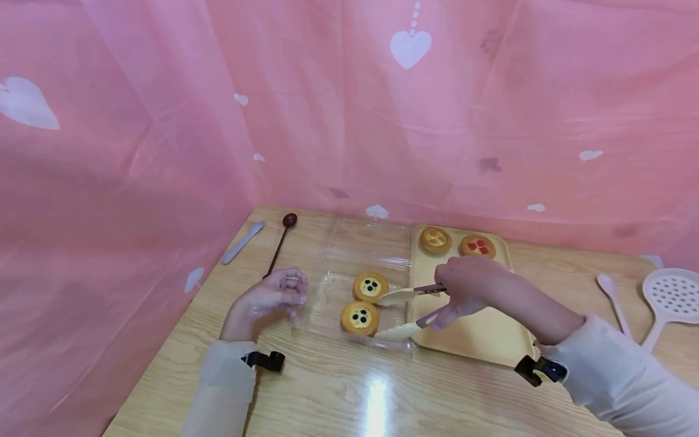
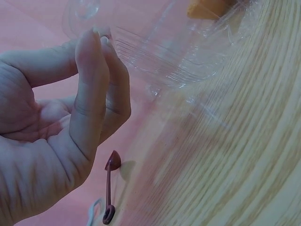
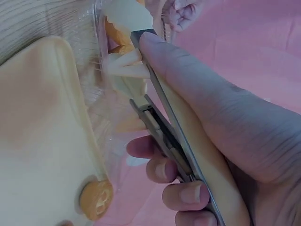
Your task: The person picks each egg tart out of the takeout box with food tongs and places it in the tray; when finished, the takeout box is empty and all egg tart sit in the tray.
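Note:
My right hand (image 1: 472, 284) grips a pair of tongs (image 3: 197, 150) with cream tips and dark-edged handles, thumb on one arm and fingers curled under the other. The tongs' tips are spread beside two egg tarts, a rear tart (image 1: 371, 285) and a front tart (image 1: 359, 318), each dotted with dark berries. Both tarts lie in a clear plastic box (image 1: 327, 297) whose lid (image 1: 368, 240) is folded back. Near the box's left side, my left hand (image 1: 275, 294) hovers with loosely bent fingers, thumb tip close to the fingertips, holding nothing.
A yellow tray (image 1: 469, 340) right of the box carries a plain-topped tart (image 1: 435, 240) and a red-topped tart (image 1: 477, 246). At left lie a dark red long-handled spoon (image 1: 281, 243) and a pale knife (image 1: 243, 243). At right are a small spoon (image 1: 614, 300) and a slotted turner (image 1: 674, 294).

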A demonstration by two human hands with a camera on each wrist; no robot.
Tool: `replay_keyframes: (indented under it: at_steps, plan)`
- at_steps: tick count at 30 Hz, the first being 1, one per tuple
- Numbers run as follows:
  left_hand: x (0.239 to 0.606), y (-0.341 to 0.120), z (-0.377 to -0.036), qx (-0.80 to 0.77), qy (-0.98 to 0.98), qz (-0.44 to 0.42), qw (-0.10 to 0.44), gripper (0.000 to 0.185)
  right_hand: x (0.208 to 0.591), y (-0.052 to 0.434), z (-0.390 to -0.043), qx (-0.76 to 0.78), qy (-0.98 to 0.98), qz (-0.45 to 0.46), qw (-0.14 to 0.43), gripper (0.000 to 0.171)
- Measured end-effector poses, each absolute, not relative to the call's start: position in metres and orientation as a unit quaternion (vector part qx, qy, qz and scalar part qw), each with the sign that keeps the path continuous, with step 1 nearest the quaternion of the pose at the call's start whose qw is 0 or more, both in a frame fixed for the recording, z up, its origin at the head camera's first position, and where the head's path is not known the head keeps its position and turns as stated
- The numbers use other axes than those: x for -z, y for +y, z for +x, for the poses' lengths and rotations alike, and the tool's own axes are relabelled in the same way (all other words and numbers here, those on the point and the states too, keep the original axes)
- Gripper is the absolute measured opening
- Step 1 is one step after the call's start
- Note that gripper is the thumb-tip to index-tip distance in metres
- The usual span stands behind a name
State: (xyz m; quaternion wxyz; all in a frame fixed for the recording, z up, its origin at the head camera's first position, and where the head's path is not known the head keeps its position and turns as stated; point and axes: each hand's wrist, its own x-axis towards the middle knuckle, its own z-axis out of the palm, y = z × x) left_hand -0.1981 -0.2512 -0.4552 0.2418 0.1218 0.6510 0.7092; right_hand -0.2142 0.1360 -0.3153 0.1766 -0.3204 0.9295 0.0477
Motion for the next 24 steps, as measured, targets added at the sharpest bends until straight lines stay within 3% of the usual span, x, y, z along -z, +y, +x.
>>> replay_keyframes:
  at_steps: [24]
  plan:
    - [0.460, -0.248, -0.198, -0.695, 0.670, 0.120, 0.229, 0.026, 0.337, 0.144, -0.213, 0.010, 0.923, -0.365, 0.119, 0.054]
